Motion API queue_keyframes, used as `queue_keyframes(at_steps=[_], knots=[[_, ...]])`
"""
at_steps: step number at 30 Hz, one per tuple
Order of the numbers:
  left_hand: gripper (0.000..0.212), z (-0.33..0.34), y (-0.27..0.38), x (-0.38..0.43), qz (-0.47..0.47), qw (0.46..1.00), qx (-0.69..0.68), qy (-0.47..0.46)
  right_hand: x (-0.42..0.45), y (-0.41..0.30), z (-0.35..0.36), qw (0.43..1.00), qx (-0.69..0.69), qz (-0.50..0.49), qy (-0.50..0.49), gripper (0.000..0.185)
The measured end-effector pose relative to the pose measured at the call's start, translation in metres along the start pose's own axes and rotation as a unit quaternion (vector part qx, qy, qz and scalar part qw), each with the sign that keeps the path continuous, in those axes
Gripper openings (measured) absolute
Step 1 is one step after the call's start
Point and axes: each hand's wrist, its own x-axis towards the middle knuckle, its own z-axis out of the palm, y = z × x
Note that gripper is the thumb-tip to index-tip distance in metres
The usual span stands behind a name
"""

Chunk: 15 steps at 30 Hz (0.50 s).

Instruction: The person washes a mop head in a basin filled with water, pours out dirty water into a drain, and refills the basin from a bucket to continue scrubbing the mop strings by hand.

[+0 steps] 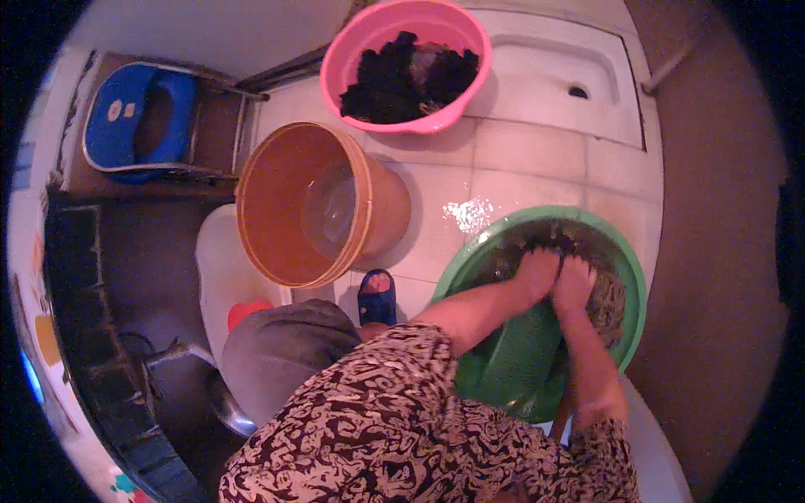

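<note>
Both my hands are together inside a green plastic basin (636, 295) at the right, close to its far side. My left hand (538, 271) and my right hand (575, 281) press down with fingers bent on dark, wet cloth (503, 251); how much of it each one grips is hidden. Patterned wet fabric (609, 305) lies along the basin's right side. A green ridged washboard (523, 355) slants in the basin below my hands, beneath my forearms. Some liquid shows around the cloth.
A pink basin (462, 112) holding dark clothes stands at the top. An orange bucket (387, 210) leans or stands left of centre, beside a blue slipper (377, 311) on my foot. A blue-seated metal-frame chair (116, 135) is at the upper left. A white squat pan (547, 63) lies at the upper right.
</note>
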Motion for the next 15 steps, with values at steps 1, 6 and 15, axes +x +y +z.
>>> queue_keyframes(at_steps=[1, 6, 15], knots=[[0.017, -0.005, 0.015, -0.016, 0.026, 0.999, -0.023, -0.039, -0.023, 0.014, -0.008, 0.998, 0.005, -0.066, -0.003, 0.028], [0.017, -0.011, 0.019, -0.123, 0.169, 0.986, -0.010, -0.004, -0.104, 0.020, -0.019, 0.956, -0.029, -0.292, -0.001, 0.025], [0.032, -0.043, -0.012, 0.010, -0.062, 0.930, -0.162, -0.325, -0.001, 0.013, -0.024, 0.988, 0.090, 0.093, -0.084, 0.048]])
